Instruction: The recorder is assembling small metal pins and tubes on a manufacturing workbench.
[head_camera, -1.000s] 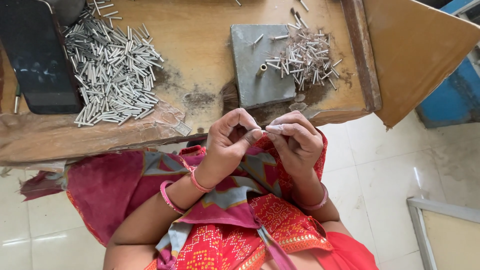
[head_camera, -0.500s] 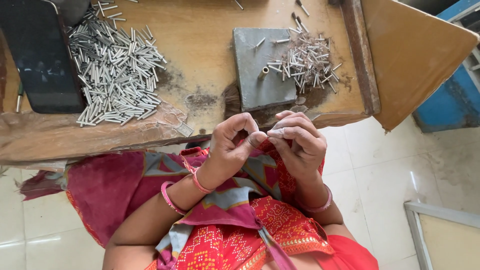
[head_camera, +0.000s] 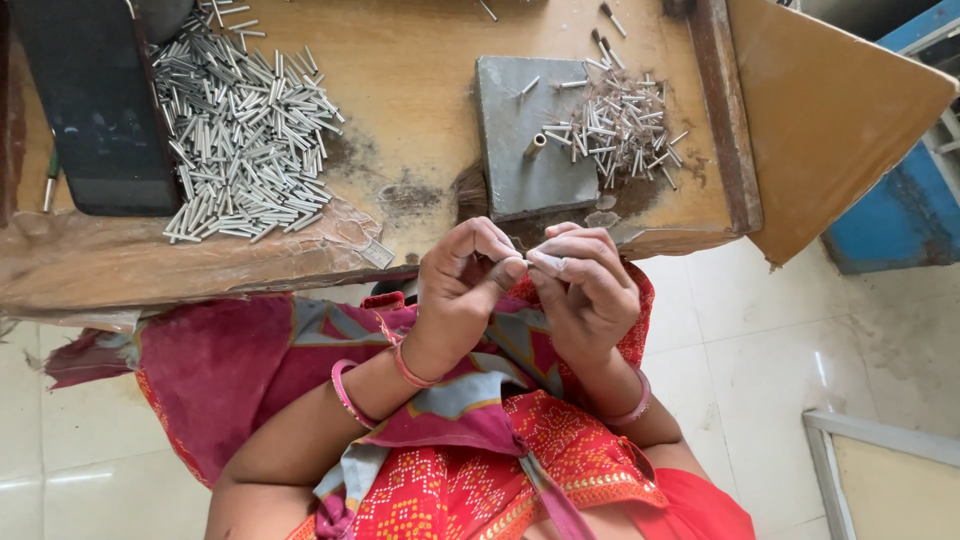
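A small pale piece (head_camera: 545, 263) is pinched between the fingertips of the left hand (head_camera: 462, 290) and the right hand (head_camera: 588, 288), both grips drawn narrow around it, just below the near edge of the wooden tabletop (head_camera: 420, 90) and above the lap. The step in hand is judged to be a fitting or joining of one small part, done by fingertip feel. The next move is judged to call for a steady pinch and a fine turn or push, with the piece kept from slipping.

On the tabletop, a grey metal block (head_camera: 528, 135) lies just beyond the hands, a short tube (head_camera: 534, 146) resting on it. A loose heap of small pins (head_camera: 622, 125) spreads over its right edge. Well to the left, a larger pile of silvery metal tubes (head_camera: 245, 135) is spread beside a dark tray (head_camera: 95, 110).

The pinched piece is mostly covered by the fingers, so its shape cannot be told. The tray is cut off at the top.
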